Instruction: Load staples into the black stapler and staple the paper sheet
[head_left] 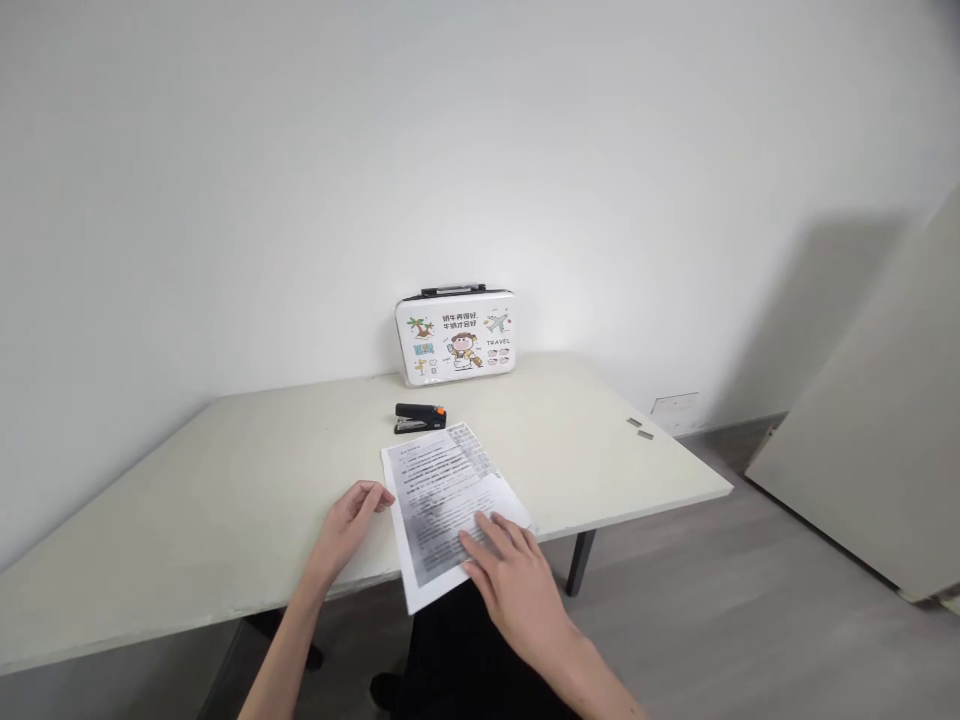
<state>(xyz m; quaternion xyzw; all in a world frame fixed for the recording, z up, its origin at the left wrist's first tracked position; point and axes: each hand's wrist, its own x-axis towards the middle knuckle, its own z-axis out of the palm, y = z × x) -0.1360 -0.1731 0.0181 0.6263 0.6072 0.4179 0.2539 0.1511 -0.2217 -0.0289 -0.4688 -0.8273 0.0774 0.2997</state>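
Printed paper sheets point(435, 510), apparently a stack of more than one, lie slanted on the table, with their near corner sticking out past its front edge. My right hand point(517, 590) rests on the lower right part of the top sheet, fingers stretched out and palm down. Beside the left edge of the paper is my left hand point(351, 525); its fingers are curled together, with the tips at that edge and nothing visible in them. Just beyond the top of the sheets sits a black stapler point(420, 417) with an orange part at its right end.
A white cartoon-printed case point(457, 338) with a black handle stands against the wall at the table's back. Two small grey strips, seemingly staples point(640, 429), lie near the right edge of the pale table point(225, 500). A large pale panel point(877, 430) stands right.
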